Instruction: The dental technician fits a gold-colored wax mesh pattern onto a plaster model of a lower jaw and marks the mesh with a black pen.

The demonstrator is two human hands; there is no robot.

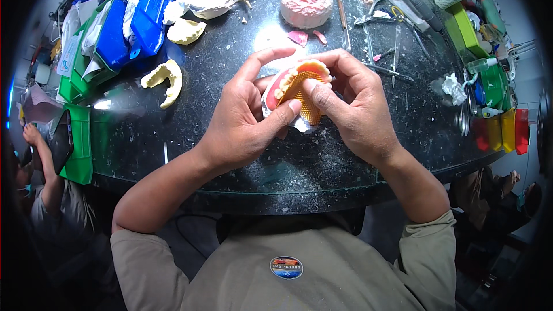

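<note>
In front of me, a denture (pixel 274 97) with pink gum and a row of cream teeth is held up between both hands. A gold-coloured mesh plate (pixel 311 112) lies across its middle, and a whitish part shows along its lower edge. My left hand (pixel 245 121) grips the near left side, its thumb resting on the mesh's edge. The right hand (pixel 360 106) is closed round the other side, its thumb pressing on the mesh and its fingers curled behind. The denture's back is hidden by my fingers. Pale dust marks the right thumb.
Beyond my hands stand a round pink-and-white flask block (pixel 305 8) and pink scraps (pixel 298 37). Cream dental casts (pixel 167 80) lie left, near blue bins (pixel 147 17). Metal tools (pixel 395 52) and crumpled tissue (pixel 454 89) lie right. The dark table edge (pixel 276 201) is dusty; people sit either side.
</note>
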